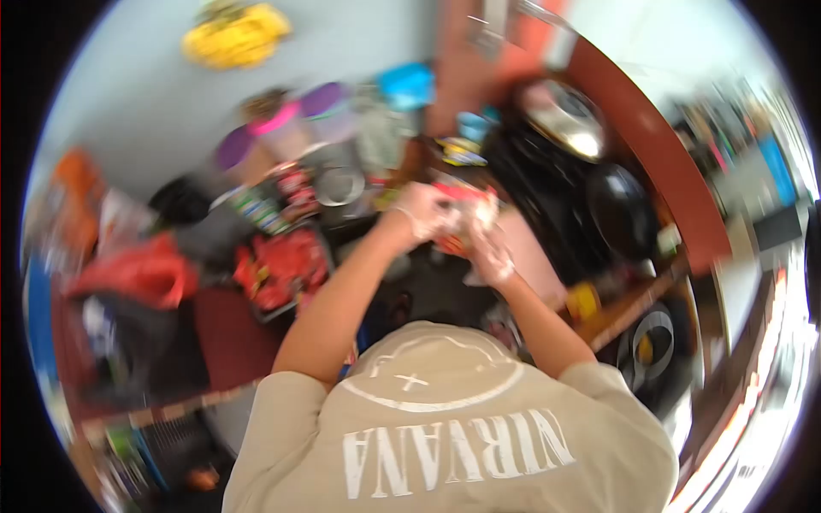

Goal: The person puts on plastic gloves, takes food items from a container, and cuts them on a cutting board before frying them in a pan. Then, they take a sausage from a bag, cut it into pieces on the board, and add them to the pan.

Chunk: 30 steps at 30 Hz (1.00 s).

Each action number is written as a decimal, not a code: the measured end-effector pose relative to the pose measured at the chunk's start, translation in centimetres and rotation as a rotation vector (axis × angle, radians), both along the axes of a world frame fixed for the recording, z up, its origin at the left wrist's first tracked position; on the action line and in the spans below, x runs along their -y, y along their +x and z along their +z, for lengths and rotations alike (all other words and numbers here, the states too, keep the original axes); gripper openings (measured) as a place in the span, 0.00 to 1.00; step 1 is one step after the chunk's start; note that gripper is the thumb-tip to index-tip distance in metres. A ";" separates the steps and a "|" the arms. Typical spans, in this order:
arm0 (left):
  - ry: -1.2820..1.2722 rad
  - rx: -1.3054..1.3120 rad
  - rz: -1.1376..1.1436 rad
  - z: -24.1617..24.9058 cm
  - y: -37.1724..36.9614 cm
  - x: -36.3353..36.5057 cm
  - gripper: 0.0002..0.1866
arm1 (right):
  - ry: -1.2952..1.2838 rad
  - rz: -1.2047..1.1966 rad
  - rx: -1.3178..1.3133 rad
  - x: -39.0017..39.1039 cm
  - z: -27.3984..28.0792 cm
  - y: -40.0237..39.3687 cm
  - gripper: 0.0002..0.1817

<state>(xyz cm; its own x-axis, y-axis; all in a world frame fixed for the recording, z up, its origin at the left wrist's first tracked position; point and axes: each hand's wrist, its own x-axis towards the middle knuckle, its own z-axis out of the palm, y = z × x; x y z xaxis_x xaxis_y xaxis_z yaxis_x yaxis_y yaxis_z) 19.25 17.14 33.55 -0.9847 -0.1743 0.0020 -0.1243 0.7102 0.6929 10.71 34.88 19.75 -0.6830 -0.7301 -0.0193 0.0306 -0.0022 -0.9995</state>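
Both of my hands come together in front of my chest, in what look like thin clear plastic gloves. My left hand (425,212) is closed on a small red-and-clear plastic packet (466,195). From the other side, my right hand (491,253) has its fingers pressed to the same packet. Motion smears the packet, so its contents cannot be made out. Just beyond it lies a yellow-and-dark packet (462,152). A pale pink board (523,252) lies beside my right hand.
A black stove (547,184) with a lidded pan (562,118) stands on the right. Tubs with purple lids (325,100) line the back wall. On the left are a tray of red packets (284,269) and a red bag (141,272). A reddish-brown partition (658,145) rises at right.
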 end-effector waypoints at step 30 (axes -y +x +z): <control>1.286 0.605 -0.358 -26.5 -20.1 -12.0 0.10 | 1.208 -1.198 -0.146 -13.0 -13.4 1.6 0.20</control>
